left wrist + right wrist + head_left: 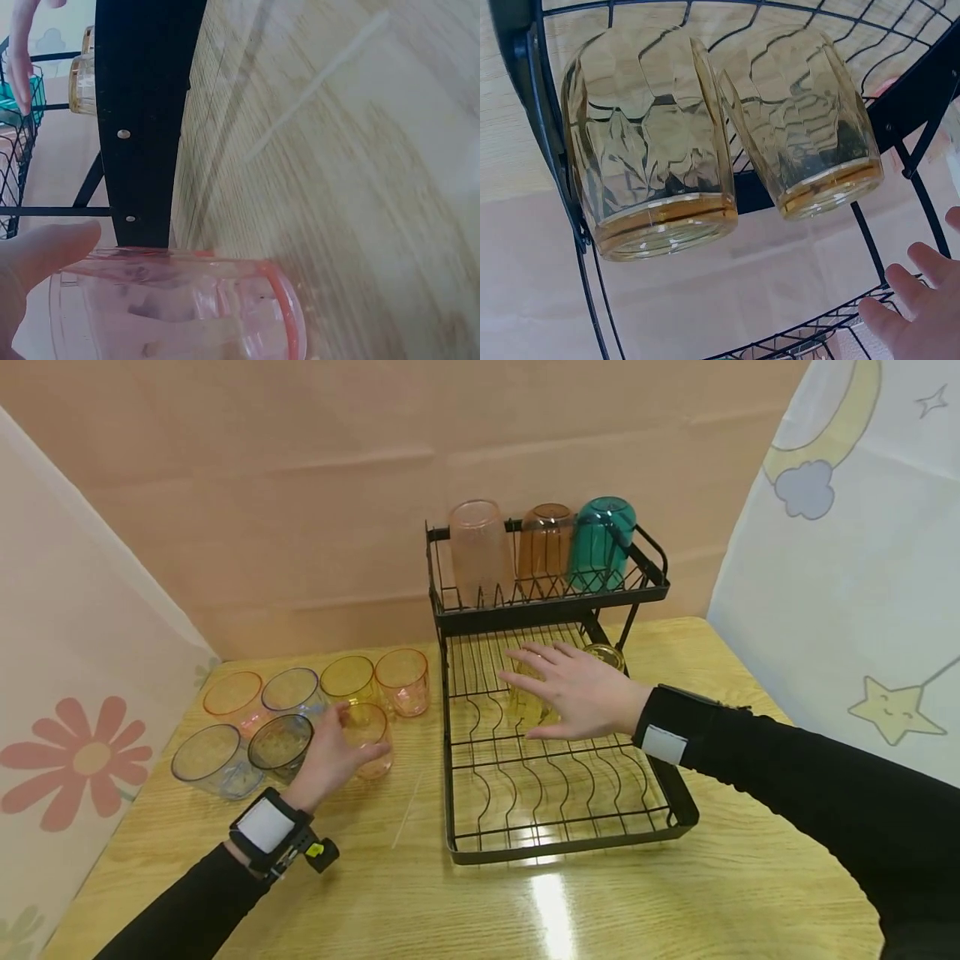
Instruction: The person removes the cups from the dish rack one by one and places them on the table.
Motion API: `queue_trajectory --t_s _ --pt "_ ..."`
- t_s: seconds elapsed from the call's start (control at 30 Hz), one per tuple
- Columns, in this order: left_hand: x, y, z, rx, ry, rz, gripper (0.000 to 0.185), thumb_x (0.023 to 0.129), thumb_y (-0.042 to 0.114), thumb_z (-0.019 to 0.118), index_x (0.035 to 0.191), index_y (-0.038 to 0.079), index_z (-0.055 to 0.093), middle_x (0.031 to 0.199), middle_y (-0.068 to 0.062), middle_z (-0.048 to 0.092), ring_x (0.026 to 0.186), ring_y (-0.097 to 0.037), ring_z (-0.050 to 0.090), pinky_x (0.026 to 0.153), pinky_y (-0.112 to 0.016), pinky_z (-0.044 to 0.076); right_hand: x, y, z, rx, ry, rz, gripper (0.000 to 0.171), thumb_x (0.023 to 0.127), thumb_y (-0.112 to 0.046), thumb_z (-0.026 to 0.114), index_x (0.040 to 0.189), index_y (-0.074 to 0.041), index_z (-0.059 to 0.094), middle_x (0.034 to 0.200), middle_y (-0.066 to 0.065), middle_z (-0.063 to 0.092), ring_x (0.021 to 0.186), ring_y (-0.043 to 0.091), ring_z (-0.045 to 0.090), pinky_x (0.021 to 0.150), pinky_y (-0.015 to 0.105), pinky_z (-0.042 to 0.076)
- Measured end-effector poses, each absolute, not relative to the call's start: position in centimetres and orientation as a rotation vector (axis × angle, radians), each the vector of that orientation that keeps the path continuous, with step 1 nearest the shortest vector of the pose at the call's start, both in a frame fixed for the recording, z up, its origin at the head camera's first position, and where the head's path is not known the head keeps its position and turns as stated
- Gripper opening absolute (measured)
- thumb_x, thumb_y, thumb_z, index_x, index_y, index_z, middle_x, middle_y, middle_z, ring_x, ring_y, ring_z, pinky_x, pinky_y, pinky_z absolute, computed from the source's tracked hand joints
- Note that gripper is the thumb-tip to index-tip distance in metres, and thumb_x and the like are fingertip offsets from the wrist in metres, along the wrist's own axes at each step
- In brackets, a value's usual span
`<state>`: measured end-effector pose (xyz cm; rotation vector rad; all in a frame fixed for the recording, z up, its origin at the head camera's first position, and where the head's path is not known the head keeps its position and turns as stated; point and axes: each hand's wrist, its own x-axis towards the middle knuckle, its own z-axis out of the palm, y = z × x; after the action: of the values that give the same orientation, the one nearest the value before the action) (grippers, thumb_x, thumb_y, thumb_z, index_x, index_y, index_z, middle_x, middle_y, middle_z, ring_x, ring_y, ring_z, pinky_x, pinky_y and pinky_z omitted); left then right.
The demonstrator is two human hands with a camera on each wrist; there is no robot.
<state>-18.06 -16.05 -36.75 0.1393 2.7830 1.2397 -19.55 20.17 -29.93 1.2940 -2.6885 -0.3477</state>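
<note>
Left hand [330, 758] curled round an orange cup [367, 739] standing on the table [360, 877] beside the rack [457, 793], right hand [577, 692] spread flat, holding nothing, above two yellow cups [720, 135] upside down on the lower shelf.

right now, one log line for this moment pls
left hand: grips pink cup on table | right hand: open over yellow cups | lower rack: two yellow cups upside down
</note>
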Motion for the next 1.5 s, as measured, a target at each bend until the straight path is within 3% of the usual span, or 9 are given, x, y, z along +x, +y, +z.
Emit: queue_trajectory --t_s 0.17,0.4,0.6,0.73,1.0,1.5 --pt "-18.1 -16.1 -36.7 0.229 2.866 1.091 0.093 0.087 0.026 0.074 0.146 -0.014 0.014 0.145 -0.04 0.018 0.133 -0.053 0.024 0.103 -0.063 0.029 -19.9 20.1 -29.4 1.259 -2.707 -0.318 0.088 0.089 -0.07 0.045 0.153 -0.012 0.03 0.156 0.02 0.023 0.14 0.04 0.026 0.109 0.057 0.024" --pt "-17.5 -16.2 -36.2 0.366 3.037 0.86 0.091 0.089 0.038 0.071 0.149 -0.005 0.018 0.152 -0.035 0.009 0.137 -0.054 0.012 0.1 -0.069 0.026 -20.1 20.4 -29.1 1.238 -2.715 -0.28 0.087 0.089 -0.069 0.047 0.153 -0.012 0.03 0.157 0.02 0.021 0.141 0.04 0.021 0.109 0.059 0.023" --pt "-17.5 -16.0 -34.8 0.649 3.307 0.623 0.093 0.082 0.048 0.074 0.144 -0.006 0.031 0.147 -0.036 0.023 0.133 -0.054 0.025 0.103 -0.066 0.025 -20.5 20.5 -28.8 1.194 -2.725 -0.256 0.086 0.088 -0.067 0.051 0.153 -0.013 0.031 0.157 0.018 0.021 0.142 0.039 0.021 0.11 0.058 0.022" --pt "-17.7 -15.6 -33.6 0.75 3.424 0.463 0.098 0.076 0.058 0.074 0.144 -0.002 0.038 0.147 -0.032 0.029 0.135 -0.049 0.026 0.104 -0.068 0.021 -20.8 20.6 -28.7 1.164 -2.749 -0.254 0.088 0.088 -0.07 0.047 0.154 -0.014 0.03 0.158 0.017 0.02 0.142 0.039 0.02 0.11 0.058 0.023" --pt "-17.7 -13.3 -31.8 0.798 3.397 0.375 0.103 0.076 0.07 0.066 0.152 0.009 0.032 0.156 -0.023 0.018 0.143 -0.041 0.014 0.106 -0.069 0.01 -21.5 20.6 -28.5 1.106 -2.785 -0.213 0.089 0.088 -0.071 0.047 0.155 -0.016 0.026 0.157 0.018 0.023 0.141 0.038 0.024 0.111 0.055 0.022" --pt "-17.4 -8.4 -31.5 0.948 3.33 0.316 0.106 0.076 0.077 0.059 0.155 0.013 0.025 0.158 -0.019 0.017 0.144 -0.039 0.014 0.108 -0.067 0.012 -22.9 19.8 -29.2 0.969 -2.883 -0.116 0.088 0.089 -0.07 0.048 0.156 -0.019 0.023 0.152 0.021 0.03 0.139 0.039 0.028 0.112 0.054 0.019"
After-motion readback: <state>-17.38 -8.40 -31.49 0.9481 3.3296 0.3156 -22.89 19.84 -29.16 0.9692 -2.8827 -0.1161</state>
